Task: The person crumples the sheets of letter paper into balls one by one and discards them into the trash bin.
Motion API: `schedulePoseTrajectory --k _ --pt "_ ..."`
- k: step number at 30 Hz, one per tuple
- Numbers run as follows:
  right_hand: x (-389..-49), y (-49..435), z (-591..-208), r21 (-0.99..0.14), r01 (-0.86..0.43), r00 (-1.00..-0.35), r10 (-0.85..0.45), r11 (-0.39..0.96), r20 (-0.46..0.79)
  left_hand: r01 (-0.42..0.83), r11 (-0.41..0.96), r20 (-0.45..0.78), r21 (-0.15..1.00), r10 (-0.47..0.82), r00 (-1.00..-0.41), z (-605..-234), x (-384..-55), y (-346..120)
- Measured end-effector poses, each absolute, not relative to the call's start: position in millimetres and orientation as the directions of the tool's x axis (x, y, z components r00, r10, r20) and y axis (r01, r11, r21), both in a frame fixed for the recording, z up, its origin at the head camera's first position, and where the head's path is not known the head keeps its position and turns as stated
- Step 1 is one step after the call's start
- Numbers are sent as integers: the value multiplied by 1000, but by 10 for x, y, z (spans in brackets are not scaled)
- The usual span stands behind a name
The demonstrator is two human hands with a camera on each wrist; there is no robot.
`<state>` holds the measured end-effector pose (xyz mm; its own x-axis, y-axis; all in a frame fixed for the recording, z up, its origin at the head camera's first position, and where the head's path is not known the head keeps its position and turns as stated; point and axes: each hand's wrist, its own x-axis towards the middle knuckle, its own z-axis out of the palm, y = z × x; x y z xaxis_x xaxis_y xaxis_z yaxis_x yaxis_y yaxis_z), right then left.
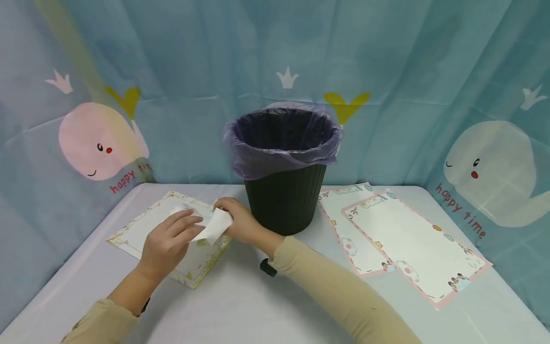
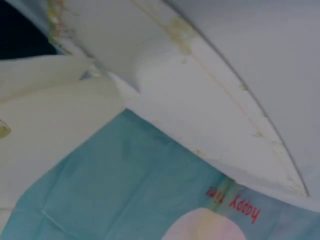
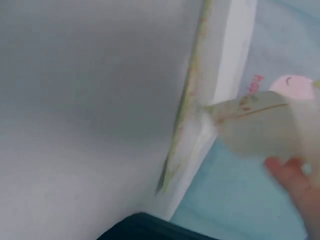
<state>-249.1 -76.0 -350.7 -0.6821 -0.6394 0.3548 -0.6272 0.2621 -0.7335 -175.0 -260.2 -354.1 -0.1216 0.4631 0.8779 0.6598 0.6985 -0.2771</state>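
Note:
Both hands hold one white sheet of paper (image 1: 216, 224), bent and folded over itself, above the left part of the table. My left hand (image 1: 165, 243) grips its left side, fingers curled over it and thumb hidden. My right hand (image 1: 240, 222) pinches the right side, fingers bent round the edge. In the right wrist view the held paper (image 3: 260, 125) shows a printed border line, with fingers (image 3: 290, 175) at its edge. Below lie sheets with a yellow-green leafy border (image 1: 142, 224), partly hidden by the hands. The left wrist view shows the raised paper (image 2: 55, 120) beside them.
A dark bin (image 1: 285, 198) lined with a purple bag (image 1: 279, 162) stands at the back, just right of the right hand. Two pink-bordered sheets (image 1: 412, 243) overlap on the right of the white table (image 1: 206, 310). A blue printed curtain (image 1: 193, 95) surrounds the back and sides.

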Motion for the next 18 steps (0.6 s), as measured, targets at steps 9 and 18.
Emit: schedulePoseTrajectory --k 9,18 --pt "-2342 -616 -3556 -747 -664 -616 -595 38 517 554 599 489 579 289 -823 -3537 -1537 -2374" --pt "-2225 -458 -3528 -609 -790 -472 -570 -64 672 390 322 337 863 209 -918 -3494 -1492 -2082"
